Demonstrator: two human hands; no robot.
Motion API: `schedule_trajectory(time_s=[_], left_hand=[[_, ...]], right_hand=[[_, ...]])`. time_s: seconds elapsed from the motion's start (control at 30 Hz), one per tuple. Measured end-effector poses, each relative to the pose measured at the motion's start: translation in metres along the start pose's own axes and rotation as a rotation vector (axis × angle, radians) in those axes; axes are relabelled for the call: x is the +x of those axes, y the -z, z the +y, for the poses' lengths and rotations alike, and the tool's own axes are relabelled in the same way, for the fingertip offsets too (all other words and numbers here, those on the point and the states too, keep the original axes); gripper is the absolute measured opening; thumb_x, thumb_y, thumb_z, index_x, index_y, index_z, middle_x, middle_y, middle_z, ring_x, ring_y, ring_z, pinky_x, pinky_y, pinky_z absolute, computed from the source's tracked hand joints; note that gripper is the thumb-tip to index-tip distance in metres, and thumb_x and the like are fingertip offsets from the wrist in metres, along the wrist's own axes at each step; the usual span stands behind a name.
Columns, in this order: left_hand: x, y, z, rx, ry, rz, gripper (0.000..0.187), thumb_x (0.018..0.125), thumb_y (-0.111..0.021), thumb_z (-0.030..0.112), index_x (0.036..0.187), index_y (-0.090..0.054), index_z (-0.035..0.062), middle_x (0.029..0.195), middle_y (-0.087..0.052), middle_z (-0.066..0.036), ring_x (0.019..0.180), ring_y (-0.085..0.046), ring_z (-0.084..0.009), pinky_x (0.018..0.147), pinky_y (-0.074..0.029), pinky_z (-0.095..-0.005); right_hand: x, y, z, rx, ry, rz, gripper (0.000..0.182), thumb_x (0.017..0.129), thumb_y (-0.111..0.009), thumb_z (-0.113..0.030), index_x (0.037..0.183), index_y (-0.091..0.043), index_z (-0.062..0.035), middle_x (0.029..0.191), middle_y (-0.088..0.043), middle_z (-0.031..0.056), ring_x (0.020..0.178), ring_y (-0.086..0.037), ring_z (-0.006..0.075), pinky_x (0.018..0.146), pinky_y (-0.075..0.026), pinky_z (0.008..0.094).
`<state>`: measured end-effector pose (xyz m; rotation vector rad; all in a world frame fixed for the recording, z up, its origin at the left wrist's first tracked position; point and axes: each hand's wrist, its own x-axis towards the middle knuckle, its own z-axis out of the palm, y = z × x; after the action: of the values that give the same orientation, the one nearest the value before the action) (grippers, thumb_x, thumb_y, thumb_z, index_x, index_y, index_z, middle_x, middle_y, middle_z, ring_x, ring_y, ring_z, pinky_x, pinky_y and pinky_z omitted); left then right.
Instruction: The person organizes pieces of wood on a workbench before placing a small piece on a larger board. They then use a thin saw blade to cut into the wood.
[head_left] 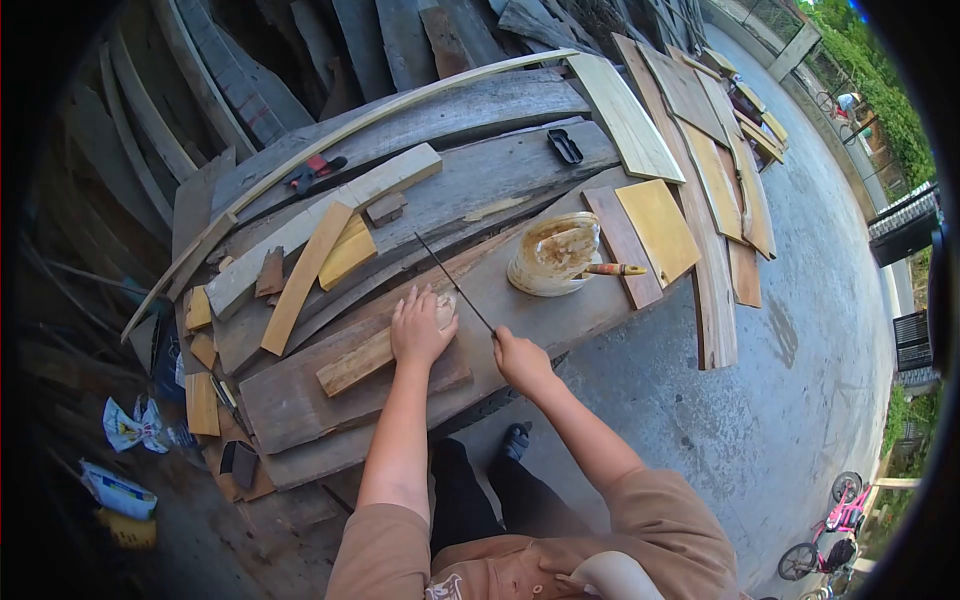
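My left hand [421,327] lies over the end of a short wooden block [357,364], fingers bent across it and pressing it down. The block rests on a darker plank [300,401] on top of the bench boards. In my right hand [521,358] is the near end of a long, thin, dark tool [455,282], like a narrow file or a saw seen edge-on. Its shaft points away from me to the upper left and passes close beside the block's far end, just right of my left fingertips.
A cloudy plastic container [548,262] stands right of the tool, with a brush handle [614,269] beside it. Behind are loose wood pieces [308,278], a red-and-black tool [316,173] and a black case [565,146]. Long boards [715,300] overhang on the right. Planks [380,50] lean behind.
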<state>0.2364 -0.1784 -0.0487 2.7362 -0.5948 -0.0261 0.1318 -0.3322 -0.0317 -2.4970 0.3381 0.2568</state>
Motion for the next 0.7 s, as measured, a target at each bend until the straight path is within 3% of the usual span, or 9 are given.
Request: schedule_trajectory(time_s=[0.2, 0.3, 0.53, 0.7], left_hand=[[0.001, -0.004, -0.004, 0.016, -0.018, 0.015, 0.052, 0.074, -0.062, 0.039, 0.113, -0.055, 0.0057, 0.128, -0.051, -0.009, 0.125, -0.040, -0.0257, 0.102, -0.031, -0.0413], [0.000, -0.004, -0.003, 0.013, -0.031, 0.033, 0.050, 0.074, -0.063, 0.038, 0.111, -0.055, 0.0055, 0.128, -0.051, -0.010, 0.125, -0.041, -0.0269, 0.102, -0.031, -0.0416], [0.000, -0.006, -0.004, 0.017, -0.034, 0.057, 0.049, 0.073, -0.064, 0.038, 0.109, -0.056, 0.0060, 0.127, -0.052, -0.011, 0.124, -0.042, -0.0278, 0.102, -0.032, -0.0413], [0.001, -0.004, -0.002, 0.016, -0.016, 0.038, 0.049, 0.072, -0.065, 0.038, 0.108, -0.056, 0.0064, 0.128, -0.052, -0.010, 0.124, -0.042, -0.0267, 0.102, -0.032, -0.0413]], right_hand=[[-0.096, 0.018, 0.037, -0.001, -0.067, -0.047, 0.019, 0.089, -0.044, -0.023, 0.101, -0.047, -0.0082, 0.070, -0.061, 0.0216, 0.066, -0.060, 0.0401, 0.059, -0.046, 0.0509], [-0.074, 0.022, 0.026, -0.027, -0.077, -0.060, 0.019, 0.089, -0.044, -0.023, 0.101, -0.048, -0.0082, 0.070, -0.061, 0.0217, 0.067, -0.060, 0.0399, 0.059, -0.047, 0.0505], [0.057, 0.001, -0.021, 0.025, 0.078, 0.030, 0.023, 0.090, -0.039, -0.023, 0.095, -0.051, -0.0043, 0.077, -0.062, 0.0234, 0.073, -0.061, 0.0419, 0.066, -0.047, 0.0508], [0.021, -0.004, -0.005, 0.016, 0.042, 0.036, 0.021, 0.090, -0.040, -0.024, 0.095, -0.049, -0.0050, 0.073, -0.062, 0.0228, 0.068, -0.061, 0.0413, 0.061, -0.047, 0.0514]])
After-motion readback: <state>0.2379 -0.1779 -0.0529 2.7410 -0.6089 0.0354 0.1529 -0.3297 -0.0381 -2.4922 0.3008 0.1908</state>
